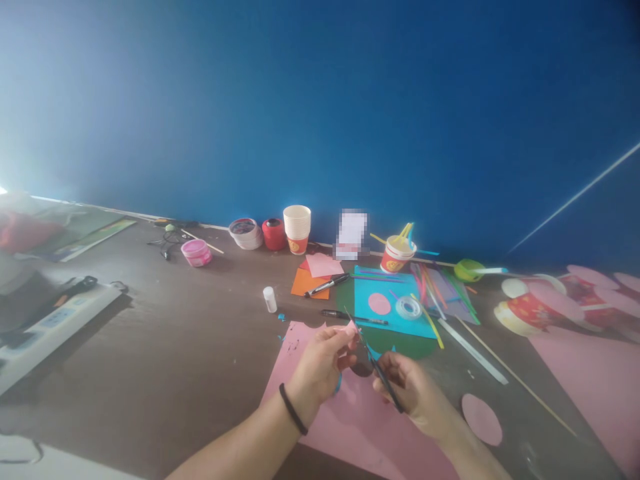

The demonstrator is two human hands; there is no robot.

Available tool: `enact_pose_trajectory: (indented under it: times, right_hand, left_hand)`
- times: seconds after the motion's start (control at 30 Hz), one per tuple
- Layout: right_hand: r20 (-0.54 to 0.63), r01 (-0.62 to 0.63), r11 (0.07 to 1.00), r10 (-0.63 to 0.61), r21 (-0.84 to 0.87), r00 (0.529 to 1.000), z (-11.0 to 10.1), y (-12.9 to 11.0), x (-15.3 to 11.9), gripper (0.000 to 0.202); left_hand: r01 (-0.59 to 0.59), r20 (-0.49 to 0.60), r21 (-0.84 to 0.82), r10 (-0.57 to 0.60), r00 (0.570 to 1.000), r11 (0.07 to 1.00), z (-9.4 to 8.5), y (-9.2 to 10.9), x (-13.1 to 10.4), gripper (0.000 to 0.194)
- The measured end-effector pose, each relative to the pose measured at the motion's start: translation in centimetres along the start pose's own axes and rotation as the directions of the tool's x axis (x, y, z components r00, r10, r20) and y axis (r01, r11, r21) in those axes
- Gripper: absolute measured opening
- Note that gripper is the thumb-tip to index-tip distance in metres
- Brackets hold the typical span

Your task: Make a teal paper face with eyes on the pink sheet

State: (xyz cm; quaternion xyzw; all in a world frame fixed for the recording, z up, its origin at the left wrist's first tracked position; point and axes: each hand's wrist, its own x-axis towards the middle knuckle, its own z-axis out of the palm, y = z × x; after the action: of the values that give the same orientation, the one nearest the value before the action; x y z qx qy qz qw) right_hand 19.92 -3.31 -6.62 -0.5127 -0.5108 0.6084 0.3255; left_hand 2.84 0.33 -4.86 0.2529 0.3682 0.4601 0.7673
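Observation:
My left hand, with a black band at the wrist, pinches a small piece of pink paper. My right hand is closed round the handles of dark scissors, whose blades point up and left beside the paper. Both hands are over a large pink sheet with a cut edge. A bit of blue shows under my left hand. Behind the hands lie a blue sheet, a pink paper circle and a roll of clear tape. Another pink circle rests right of my right arm.
Stacked paper cups, a red jar and a pink tub stand towards the blue wall. Coloured strips stand in a cup. At left is a white power strip; at right, decorated cups lie beside a long stick.

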Motion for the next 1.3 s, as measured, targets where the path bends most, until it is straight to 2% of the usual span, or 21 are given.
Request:
enact_pose_trajectory:
  times: [0.3, 0.63, 1.0, 1.3]
  right_hand:
    - [0.018, -0.068, 0.998, 0.068, -0.007, 0.998, -0.1, -1.1, -0.3, 0.026]
    - [0.016, -0.067, 0.997, 0.067, -0.027, 0.998, -0.1, -2.1, -0.6, 0.031]
    - [0.012, -0.081, 0.996, 0.082, -0.032, 0.997, -0.1, -2.3, -0.6, 0.031]
    - [0.017, -0.082, 0.996, 0.083, -0.041, 0.996, -0.2, -2.3, -0.5, 0.033]
  left_hand:
    - [0.02, -0.021, 0.037, -0.02, 1.0, 0.999, 0.0, 0.3, -0.1, 0.026]
    - [0.022, -0.026, 0.027, -0.021, 0.999, 0.999, -0.1, 0.2, 0.0, 0.024]
    - [0.015, -0.041, -0.023, -0.016, 0.999, 1.0, -0.4, 0.0, 0.2, 0.02]
    - [0.023, -0.041, 0.022, -0.022, 0.999, 1.0, -0.5, 0.1, 0.3, 0.018]
